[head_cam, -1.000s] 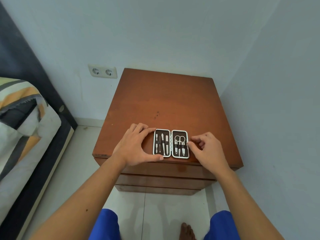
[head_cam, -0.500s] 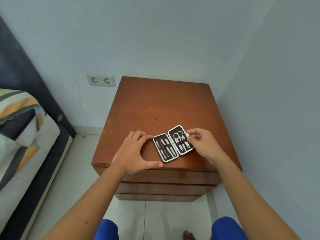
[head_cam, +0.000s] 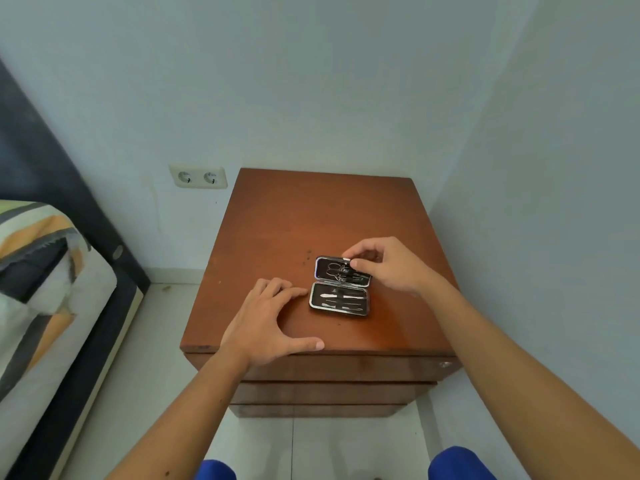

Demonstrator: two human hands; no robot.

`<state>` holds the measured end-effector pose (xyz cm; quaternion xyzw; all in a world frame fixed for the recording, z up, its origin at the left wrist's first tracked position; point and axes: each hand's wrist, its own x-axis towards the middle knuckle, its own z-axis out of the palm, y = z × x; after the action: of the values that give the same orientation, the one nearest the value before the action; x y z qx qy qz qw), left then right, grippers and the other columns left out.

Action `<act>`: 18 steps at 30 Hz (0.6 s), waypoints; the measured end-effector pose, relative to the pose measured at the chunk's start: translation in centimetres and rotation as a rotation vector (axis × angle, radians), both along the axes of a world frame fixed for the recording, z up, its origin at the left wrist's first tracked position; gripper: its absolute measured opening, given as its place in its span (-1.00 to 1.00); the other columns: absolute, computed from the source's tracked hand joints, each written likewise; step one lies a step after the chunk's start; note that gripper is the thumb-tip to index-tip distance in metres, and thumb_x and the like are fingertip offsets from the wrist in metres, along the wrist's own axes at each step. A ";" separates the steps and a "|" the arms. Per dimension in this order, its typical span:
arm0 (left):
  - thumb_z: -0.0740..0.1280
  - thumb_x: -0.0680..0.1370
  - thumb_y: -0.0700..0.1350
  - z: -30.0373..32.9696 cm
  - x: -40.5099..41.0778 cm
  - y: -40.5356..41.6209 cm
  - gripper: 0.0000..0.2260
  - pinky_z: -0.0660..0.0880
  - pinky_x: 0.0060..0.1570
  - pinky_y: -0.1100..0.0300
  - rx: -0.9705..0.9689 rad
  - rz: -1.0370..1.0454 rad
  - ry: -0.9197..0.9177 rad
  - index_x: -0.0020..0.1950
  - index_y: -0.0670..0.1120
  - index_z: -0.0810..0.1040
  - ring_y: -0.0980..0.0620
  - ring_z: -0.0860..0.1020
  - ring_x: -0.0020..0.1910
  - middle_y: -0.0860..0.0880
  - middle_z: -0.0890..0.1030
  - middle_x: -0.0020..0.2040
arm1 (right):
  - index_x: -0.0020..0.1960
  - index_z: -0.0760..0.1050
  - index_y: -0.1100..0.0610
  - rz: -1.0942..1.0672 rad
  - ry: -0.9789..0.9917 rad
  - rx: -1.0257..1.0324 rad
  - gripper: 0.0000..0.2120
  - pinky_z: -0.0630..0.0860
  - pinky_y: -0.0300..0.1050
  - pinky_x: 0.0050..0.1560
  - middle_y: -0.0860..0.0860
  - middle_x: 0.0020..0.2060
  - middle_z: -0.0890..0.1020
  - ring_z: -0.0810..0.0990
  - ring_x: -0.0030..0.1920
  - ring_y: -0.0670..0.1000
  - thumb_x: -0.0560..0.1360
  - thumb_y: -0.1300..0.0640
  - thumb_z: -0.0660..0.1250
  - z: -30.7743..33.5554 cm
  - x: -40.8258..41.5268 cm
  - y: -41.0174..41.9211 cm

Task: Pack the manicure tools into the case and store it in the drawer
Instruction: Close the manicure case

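A small black manicure case [head_cam: 339, 301] with a silver rim lies open on the brown wooden nightstand [head_cam: 311, 216]. Silver tools sit in both halves. The near half lies flat; the far half [head_cam: 329, 268] is tilted up. My right hand [head_cam: 384, 265] pinches the far half's top edge at its clasp. My left hand [head_cam: 266, 323] rests flat on the nightstand top to the left of the case, fingers spread, not touching it. The drawer fronts [head_cam: 329, 368] below the top are shut.
A double wall socket [head_cam: 198, 176] sits on the wall left of the nightstand. A bed with a striped cover [head_cam: 38, 271] stands at the left. The wall on the right runs close along the nightstand. White tiled floor lies below.
The case has turned a quarter turn, so its halves now lie one behind the other. My right hand moved up and back with the far half. My left hand let go and drew away.
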<state>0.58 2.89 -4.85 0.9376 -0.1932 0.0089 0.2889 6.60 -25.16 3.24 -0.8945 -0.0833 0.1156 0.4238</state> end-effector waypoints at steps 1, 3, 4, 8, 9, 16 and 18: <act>0.39 0.23 0.66 0.0 0.0 0.0 -0.05 0.35 0.43 0.13 0.003 -0.002 -0.004 0.50 0.19 0.47 0.18 0.30 0.35 0.24 0.40 0.31 | 0.12 0.68 -0.13 0.009 -0.015 0.000 -0.85 0.61 -0.11 0.08 -0.14 0.01 0.73 0.68 0.04 -0.08 0.61 0.08 0.41 -0.2 -0.5 -0.1; 0.37 0.24 0.66 0.0 -0.1 0.0 -0.05 0.35 0.43 0.12 0.011 -0.005 -0.001 0.51 0.19 0.46 0.17 0.30 0.35 0.23 0.40 0.32 | 0.11 0.68 -0.15 0.021 -0.033 0.005 -0.86 0.59 -0.06 0.15 -0.15 0.02 0.72 0.66 0.07 -0.06 0.61 0.05 0.42 -0.5 -1.2 -0.1; 0.36 0.24 0.66 0.1 -0.1 0.0 -0.05 0.36 0.43 0.11 0.013 -0.005 0.000 0.51 0.19 0.46 0.16 0.30 0.34 0.23 0.40 0.32 | 0.10 0.68 -0.16 0.032 -0.026 0.008 -0.87 0.58 -0.05 0.18 -0.15 0.04 0.72 0.65 0.08 -0.06 0.61 0.04 0.42 -0.6 -1.6 -0.1; 0.33 0.24 0.69 0.1 -0.2 0.0 -0.02 0.38 0.41 0.08 0.038 -0.002 0.003 0.53 0.19 0.44 0.15 0.30 0.33 0.22 0.39 0.33 | 0.12 0.66 -0.18 0.111 -0.034 -0.010 -0.83 0.54 -0.07 0.28 -0.16 0.13 0.64 0.62 0.16 -0.14 0.54 -0.02 0.50 -2.0 -3.3 -0.2; 0.32 0.24 0.69 0.1 -0.2 0.0 -0.02 0.38 0.41 0.09 0.038 -0.002 0.002 0.53 0.19 0.44 0.16 0.30 0.34 0.22 0.39 0.33 | 0.12 0.67 -0.18 0.126 -0.056 -0.023 -0.80 0.53 -0.08 0.29 -0.15 0.15 0.61 0.61 0.17 -0.15 0.51 -0.02 0.53 -2.6 -3.7 -0.3; 0.23 0.40 0.63 -0.2 0.1 -0.1 -0.18 0.37 0.36 0.16 0.035 0.011 -0.023 0.51 0.18 0.48 0.17 0.30 0.30 0.23 0.41 0.29 | 0.37 0.52 -0.15 0.110 -0.165 -0.154 -0.45 0.43 -0.08 0.37 -0.21 0.28 0.51 0.46 0.30 -0.10 0.42 -0.05 0.59 -5.0 -5.2 -0.1; 0.24 0.47 0.57 -0.2 0.1 -0.1 -0.26 0.37 0.32 0.19 0.012 0.013 -0.039 0.49 0.16 0.50 0.17 0.32 0.27 0.22 0.43 0.26 | 0.37 0.53 -0.12 0.111 -0.184 -0.147 -0.44 0.42 -0.10 0.37 -0.21 0.28 0.52 0.46 0.29 -0.10 0.42 -0.03 0.59 -5.3 -5.5 0.0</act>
<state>0.63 2.84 -5.10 0.9403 -0.1926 0.0279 0.2792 1.05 -25.18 -2.03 -0.9239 -0.1626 0.0619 0.3408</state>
